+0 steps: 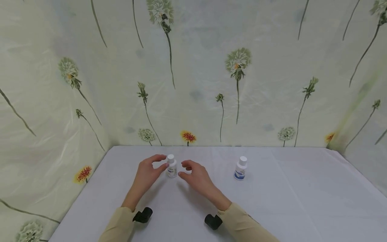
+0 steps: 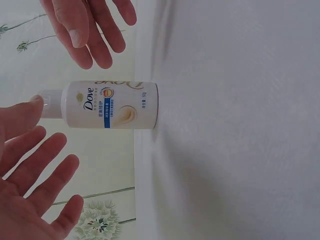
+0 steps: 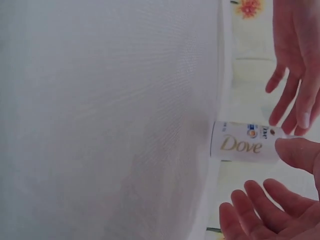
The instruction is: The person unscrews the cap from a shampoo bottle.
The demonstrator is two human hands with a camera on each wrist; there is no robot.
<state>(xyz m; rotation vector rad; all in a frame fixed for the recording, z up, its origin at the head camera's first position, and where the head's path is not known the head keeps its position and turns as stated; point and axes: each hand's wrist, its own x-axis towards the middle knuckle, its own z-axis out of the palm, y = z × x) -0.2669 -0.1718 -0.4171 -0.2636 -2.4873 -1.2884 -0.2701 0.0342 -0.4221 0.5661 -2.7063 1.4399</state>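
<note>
Left hand [image 1: 147,173] and right hand [image 1: 198,176] flank an upright bottle [image 1: 172,168], both grips released; second bottle [image 1: 240,169] stands apart on the worktop [image 1: 290,198].

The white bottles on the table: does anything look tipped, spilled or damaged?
Nothing stands out. The bottle between the left hand and right hand stands upright, as does the other bottle; both have white caps on, and no spill or damage shows.
</note>
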